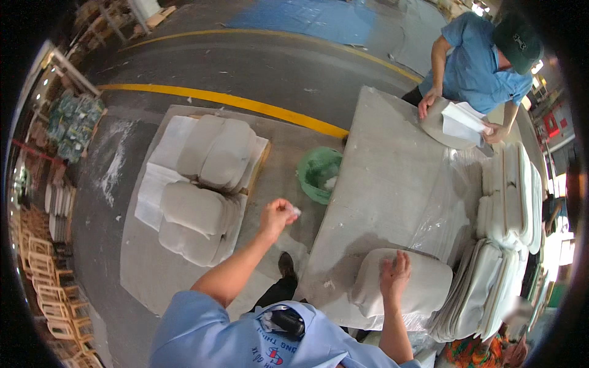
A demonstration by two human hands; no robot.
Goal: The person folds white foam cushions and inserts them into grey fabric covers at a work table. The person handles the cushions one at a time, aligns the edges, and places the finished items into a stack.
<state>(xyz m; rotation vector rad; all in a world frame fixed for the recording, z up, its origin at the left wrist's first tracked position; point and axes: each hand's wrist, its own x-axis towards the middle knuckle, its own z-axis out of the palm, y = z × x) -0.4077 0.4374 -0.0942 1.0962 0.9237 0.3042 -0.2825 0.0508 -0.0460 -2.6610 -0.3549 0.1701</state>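
left hand (277, 214) pinches small white scrap (296, 211), 10 o'clock of green round bin (319, 173) | right hand (394, 275) spread flat on pale grey cushion pad (402, 290) on counter (380, 184) | judgement: keep pad pinned firmly

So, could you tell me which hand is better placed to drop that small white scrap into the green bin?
The left hand, probably. It already pinches the small white scrap and is stretched out toward the green bin on the floor. The right hand lies flat on the pale cushion on the table.
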